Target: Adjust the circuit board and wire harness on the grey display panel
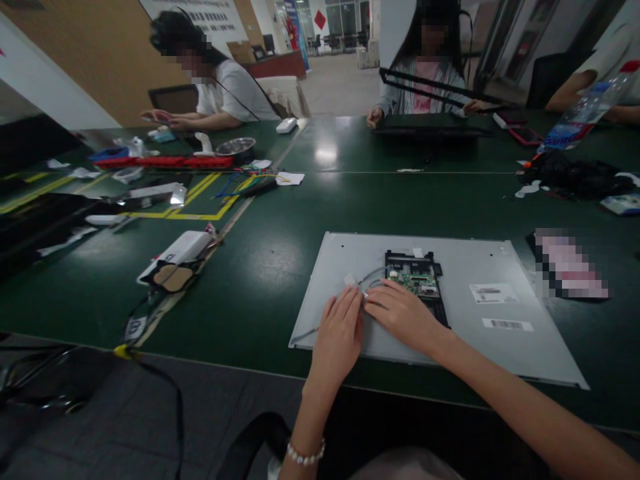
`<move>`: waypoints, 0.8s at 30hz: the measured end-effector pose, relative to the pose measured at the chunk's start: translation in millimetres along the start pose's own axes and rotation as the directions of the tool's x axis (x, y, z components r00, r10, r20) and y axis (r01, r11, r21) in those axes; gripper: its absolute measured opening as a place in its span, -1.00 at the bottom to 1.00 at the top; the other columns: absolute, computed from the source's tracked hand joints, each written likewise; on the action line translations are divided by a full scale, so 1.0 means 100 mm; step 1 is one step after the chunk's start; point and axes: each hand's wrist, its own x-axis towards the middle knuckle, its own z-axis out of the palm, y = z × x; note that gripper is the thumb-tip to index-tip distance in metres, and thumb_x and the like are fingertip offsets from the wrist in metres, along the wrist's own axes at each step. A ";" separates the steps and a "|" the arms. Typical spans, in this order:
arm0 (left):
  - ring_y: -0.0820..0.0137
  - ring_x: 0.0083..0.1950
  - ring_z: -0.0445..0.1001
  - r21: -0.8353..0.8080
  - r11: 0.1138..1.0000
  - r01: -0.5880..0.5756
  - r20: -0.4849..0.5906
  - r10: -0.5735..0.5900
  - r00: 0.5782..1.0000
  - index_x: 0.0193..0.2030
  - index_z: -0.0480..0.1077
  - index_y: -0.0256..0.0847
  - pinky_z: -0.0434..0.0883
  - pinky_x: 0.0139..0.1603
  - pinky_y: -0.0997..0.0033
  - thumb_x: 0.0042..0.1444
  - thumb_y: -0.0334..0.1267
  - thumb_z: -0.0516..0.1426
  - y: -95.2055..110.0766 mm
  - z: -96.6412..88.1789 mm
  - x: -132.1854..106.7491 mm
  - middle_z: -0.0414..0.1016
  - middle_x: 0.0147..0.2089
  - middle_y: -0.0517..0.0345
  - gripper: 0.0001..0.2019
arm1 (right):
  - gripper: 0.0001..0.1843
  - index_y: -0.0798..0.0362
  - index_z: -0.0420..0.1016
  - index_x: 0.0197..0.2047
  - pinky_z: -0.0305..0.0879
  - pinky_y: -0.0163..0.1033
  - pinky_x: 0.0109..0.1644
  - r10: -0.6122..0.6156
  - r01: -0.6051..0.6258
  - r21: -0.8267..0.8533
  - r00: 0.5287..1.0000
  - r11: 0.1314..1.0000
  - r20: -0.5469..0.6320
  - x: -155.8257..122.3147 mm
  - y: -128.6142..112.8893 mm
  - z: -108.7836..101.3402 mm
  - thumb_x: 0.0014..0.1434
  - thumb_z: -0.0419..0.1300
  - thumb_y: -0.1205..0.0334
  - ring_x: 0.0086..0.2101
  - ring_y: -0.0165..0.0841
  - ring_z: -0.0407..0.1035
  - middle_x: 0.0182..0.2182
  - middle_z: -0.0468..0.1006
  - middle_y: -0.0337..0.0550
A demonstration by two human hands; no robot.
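Observation:
A grey metal panel (450,267), looking like the back of a flat display, lies on the green table. On it sits a black bracket (440,303) with a green circuit board (420,283). Thin grey cables (373,273) run from the board toward my hands; a stretch shows left of my left hand. My left hand (340,327) rests over the panel, its fingers together. My right hand (407,317) comes in from the right, fingers bent, covering part of the bracket. Both sets of fingertips meet at a tiny white piece I cannot identify. A clear-white strip (349,280) is just beyond them.
A phone (570,263) lies right of the panel; a white device (175,260) with a cable lies left. Across the table, one person holds a black frame (440,87); another sits at left. A tilted bottle (575,120), black bundle (575,175) and metal bowl (236,148) are farther back.

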 end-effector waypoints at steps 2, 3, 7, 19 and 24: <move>0.27 0.36 0.26 -0.017 1.000 0.008 0.010 -0.008 1.000 0.28 0.26 -0.27 0.20 0.37 0.03 0.28 -0.48 -0.06 0.00 0.00 0.01 0.32 0.33 -0.10 -0.56 | -0.82 0.12 0.54 -0.12 0.23 -0.03 0.27 -0.018 0.018 0.007 1.000 1.000 -0.002 -0.02 0.00 0.02 0.24 0.17 0.46 -0.02 -0.27 0.45 -0.08 0.61 -0.03; 0.27 0.35 0.28 -0.025 1.000 0.013 0.011 -0.013 1.000 0.27 0.27 -0.27 0.21 0.36 0.03 0.28 -0.48 -0.06 0.00 -0.01 0.02 0.33 0.32 -0.10 -0.57 | -0.82 0.14 0.54 -0.12 0.24 -0.03 0.27 -0.034 0.034 0.003 0.999 0.999 0.010 -0.02 0.00 0.03 0.24 0.17 0.47 -0.02 -0.27 0.46 -0.07 0.61 0.00; 0.24 0.29 0.36 -0.051 0.998 0.035 0.008 -0.035 0.999 0.19 0.32 -0.28 0.26 0.32 0.04 0.28 -0.46 -0.05 0.04 -0.05 0.05 0.39 0.27 -0.11 -0.62 | -0.78 0.22 0.53 -0.07 0.23 -0.06 0.28 -0.067 0.070 -0.035 0.995 0.997 0.079 -0.03 -0.06 0.01 0.23 0.14 0.48 -0.02 -0.25 0.48 -0.03 0.60 0.10; 0.14 0.19 0.45 0.014 0.976 0.216 -0.043 -0.215 0.976 0.09 0.37 -0.28 0.28 0.25 -0.05 0.28 -0.42 0.02 0.25 -0.04 0.21 0.48 0.18 -0.13 -0.72 | -0.23 0.36 0.24 0.29 -0.14 0.20 0.42 0.185 -0.189 0.006 0.967 0.982 0.174 -0.36 -0.55 -0.15 0.23 0.15 -0.08 0.27 -0.06 0.17 0.26 0.30 0.30; 0.09 0.21 0.44 0.001 0.962 0.274 -0.064 -0.274 0.960 0.13 0.34 -0.23 0.24 0.24 -0.14 0.23 -0.34 0.10 0.24 -0.05 0.25 0.46 0.19 -0.15 -0.68 | -0.26 0.30 0.18 0.33 -0.22 0.30 0.41 0.278 -0.288 0.040 0.947 0.957 0.162 -0.38 -0.65 -0.13 0.25 0.16 -0.02 0.30 -0.07 0.12 0.31 0.24 0.25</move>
